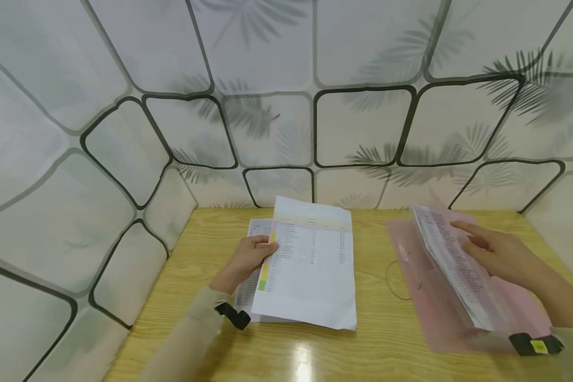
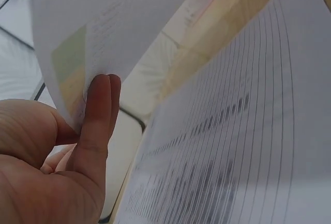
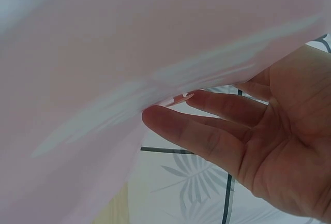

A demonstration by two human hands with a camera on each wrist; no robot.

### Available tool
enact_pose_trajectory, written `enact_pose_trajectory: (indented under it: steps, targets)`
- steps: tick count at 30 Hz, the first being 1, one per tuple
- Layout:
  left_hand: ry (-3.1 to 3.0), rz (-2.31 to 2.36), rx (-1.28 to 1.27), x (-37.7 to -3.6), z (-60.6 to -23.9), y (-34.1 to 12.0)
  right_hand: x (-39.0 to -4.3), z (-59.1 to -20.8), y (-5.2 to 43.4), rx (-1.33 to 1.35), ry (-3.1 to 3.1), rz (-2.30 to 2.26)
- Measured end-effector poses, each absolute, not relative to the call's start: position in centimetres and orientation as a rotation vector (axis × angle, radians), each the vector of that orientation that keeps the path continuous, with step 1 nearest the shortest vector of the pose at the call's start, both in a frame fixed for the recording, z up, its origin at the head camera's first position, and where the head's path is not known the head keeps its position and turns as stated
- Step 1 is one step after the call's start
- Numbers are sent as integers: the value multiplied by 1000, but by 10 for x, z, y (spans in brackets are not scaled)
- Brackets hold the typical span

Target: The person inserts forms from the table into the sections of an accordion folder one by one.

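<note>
The left hand [image 1: 246, 261] pinches the sheet's [image 1: 310, 270] left edge mid-table, while the right hand [image 1: 501, 253], fingers straight, props the pink folder [image 1: 439, 313] near the right edge.

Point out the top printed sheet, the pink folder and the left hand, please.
top printed sheet [image 1: 310, 270], head view, on its white middle below the printed rows.
pink folder [image 1: 439, 318], head view, on its bare pink front cover near the table edge.
left hand [image 1: 245, 260], head view, on the back of the hand.
</note>
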State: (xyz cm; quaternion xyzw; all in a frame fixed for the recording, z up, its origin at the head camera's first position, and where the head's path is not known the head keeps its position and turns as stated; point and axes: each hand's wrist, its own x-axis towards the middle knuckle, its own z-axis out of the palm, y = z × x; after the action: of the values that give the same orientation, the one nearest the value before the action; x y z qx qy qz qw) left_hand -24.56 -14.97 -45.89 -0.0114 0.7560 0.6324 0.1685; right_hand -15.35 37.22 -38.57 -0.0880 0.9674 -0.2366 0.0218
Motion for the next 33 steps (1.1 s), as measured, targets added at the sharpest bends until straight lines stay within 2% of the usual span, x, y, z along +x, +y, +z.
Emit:
enact_pose_trajectory:
  steps: [17,33]
  targets:
    - [2056,1837,61,-251,-455,-71,-153,-383,372,-279,3006,-710]
    - [2015,1886,-3,-245,-475,-19,-152,-381,371,-262,3024,-715]
